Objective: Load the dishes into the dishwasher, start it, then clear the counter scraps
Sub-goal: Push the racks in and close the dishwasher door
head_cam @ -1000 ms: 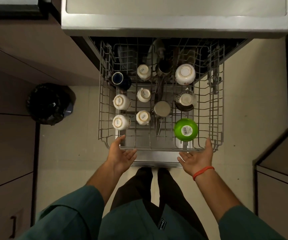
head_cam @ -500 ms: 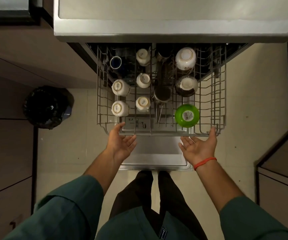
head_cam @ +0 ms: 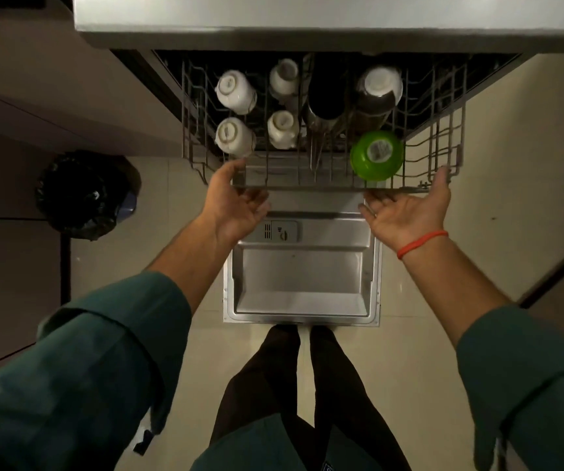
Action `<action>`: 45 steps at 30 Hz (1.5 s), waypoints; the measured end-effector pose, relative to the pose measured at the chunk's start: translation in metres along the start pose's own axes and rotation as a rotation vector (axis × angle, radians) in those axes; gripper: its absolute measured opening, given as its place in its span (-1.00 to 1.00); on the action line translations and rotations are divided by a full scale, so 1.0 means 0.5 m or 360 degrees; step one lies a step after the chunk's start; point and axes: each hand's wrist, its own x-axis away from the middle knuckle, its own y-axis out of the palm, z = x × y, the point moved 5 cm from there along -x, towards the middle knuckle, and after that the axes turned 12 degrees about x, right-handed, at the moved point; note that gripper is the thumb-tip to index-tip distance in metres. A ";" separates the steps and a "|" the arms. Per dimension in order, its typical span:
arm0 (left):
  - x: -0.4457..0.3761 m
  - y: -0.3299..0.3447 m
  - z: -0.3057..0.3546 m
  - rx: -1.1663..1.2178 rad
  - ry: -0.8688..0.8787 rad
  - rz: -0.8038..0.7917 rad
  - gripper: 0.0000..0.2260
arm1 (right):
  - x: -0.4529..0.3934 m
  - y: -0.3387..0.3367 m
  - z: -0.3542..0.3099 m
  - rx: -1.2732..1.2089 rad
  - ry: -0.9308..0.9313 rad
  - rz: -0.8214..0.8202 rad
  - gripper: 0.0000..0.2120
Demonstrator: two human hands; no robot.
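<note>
At the front rail of the rack [head_cam: 443, 144], both hands lie palm-up with fingers loosely spread, grasping nothing. The left hand [head_cam: 236, 205] has its thumb against the rail near the left corner; the right hand [head_cam: 409, 212], with a red band [head_cam: 421, 243] at the wrist, has its thumb touching the right corner. The rack sits partly under the counter [head_cam: 307, 18], above the lowered door [head_cam: 302, 280]. It holds four upturned white cups [head_cam: 231, 137] on the left, a green bowl [head_cam: 377, 156] upside down at front right, and a white bowl [head_cam: 380, 85] behind it. A black bin [head_cam: 83, 195] stands on the floor to the left.
</note>
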 end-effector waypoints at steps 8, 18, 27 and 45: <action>-0.053 0.029 0.050 -0.0130 0.0144 -0.0009 -0.88 | -0.057 0.023 -0.031 0.0107 -0.0064 -0.0021 -0.10; -0.094 0.121 0.106 -0.0200 0.0298 -0.0112 -0.81 | -0.128 0.093 -0.107 0.0164 -0.0214 -0.0182 -0.14; -0.120 0.180 0.148 -0.0373 0.0358 -0.0217 -0.83 | -0.171 0.152 -0.163 0.0051 -0.0333 -0.0156 -0.18; -0.210 0.023 0.090 -0.0517 0.0388 -0.0466 -0.88 | -0.254 0.031 -0.072 0.0372 -0.0561 -0.0151 -0.33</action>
